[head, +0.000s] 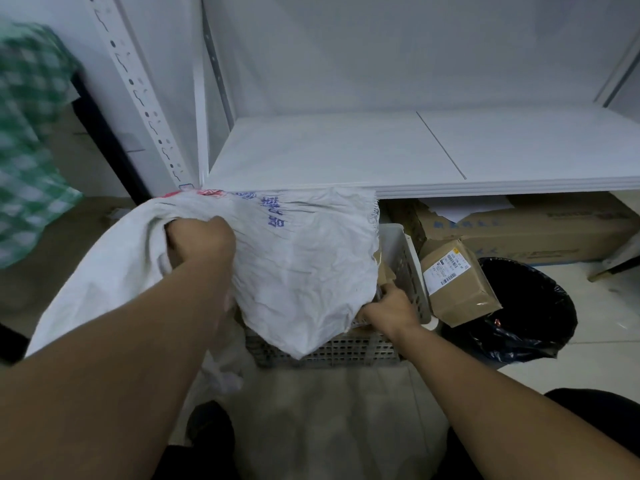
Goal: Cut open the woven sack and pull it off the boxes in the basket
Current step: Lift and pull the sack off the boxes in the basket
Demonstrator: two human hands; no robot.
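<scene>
A white woven sack with blue and red print hangs crumpled over a white perforated basket on the floor. My left hand is fisted on a bunch of the sack's fabric, lifted above the basket's left side. At the basket's right front corner my right hand grips the rim, just under the sack's edge. A sliver of brown cardboard box shows inside the basket beside the sack; the other boxes are hidden by the fabric.
A low white shelf juts out right above the basket. Right of the basket lie a labelled brown parcel and a black-lined bin. Long cardboard cartons sit under the shelf. A green checked cloth hangs at left.
</scene>
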